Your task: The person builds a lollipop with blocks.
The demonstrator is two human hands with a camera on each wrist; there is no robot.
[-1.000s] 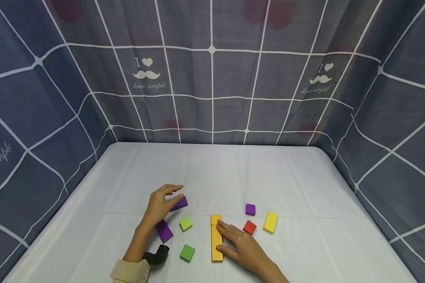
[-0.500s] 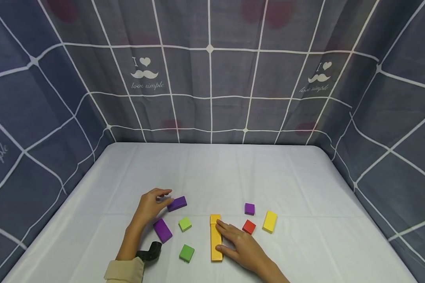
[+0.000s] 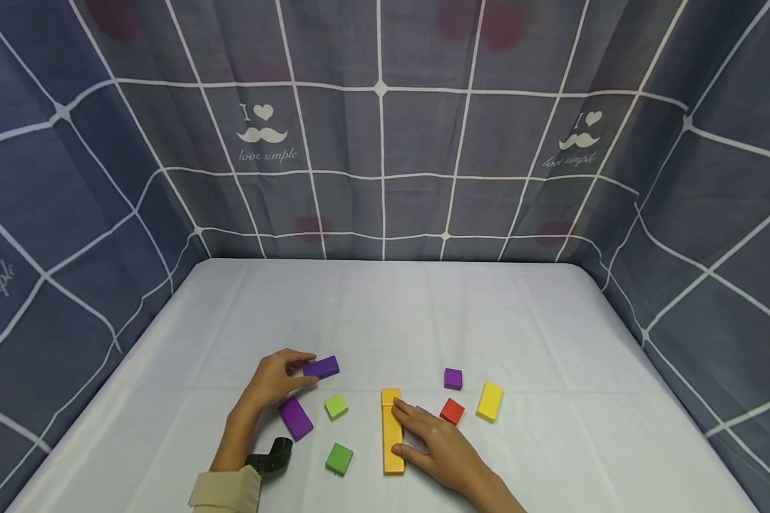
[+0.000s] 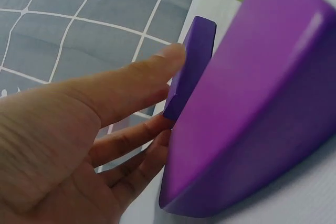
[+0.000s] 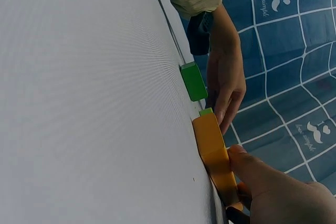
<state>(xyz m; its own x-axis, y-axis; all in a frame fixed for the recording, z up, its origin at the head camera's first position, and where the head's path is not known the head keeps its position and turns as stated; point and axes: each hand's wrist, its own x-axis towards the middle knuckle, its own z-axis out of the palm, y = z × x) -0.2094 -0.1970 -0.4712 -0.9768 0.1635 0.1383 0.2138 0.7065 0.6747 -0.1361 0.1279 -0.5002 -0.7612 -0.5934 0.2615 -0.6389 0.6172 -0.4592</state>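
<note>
White counter (image 3: 385, 313): faintly creased cloth, rounded back corners.
Curtain (image 3: 423, 135): grid-printed, on three sides.
Left hand (image 3: 276, 376): pinches the slim purple block (image 3: 323, 367) by one end, left on the counter.
Right hand (image 3: 441, 445): fingers straight, touching the long yellow block (image 3: 392, 438).

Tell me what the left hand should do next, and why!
Probably firm up and lift the purple block a little: the left hand has its thumb and a finger on opposite sides of one end, and the block lies on the white table.
</note>
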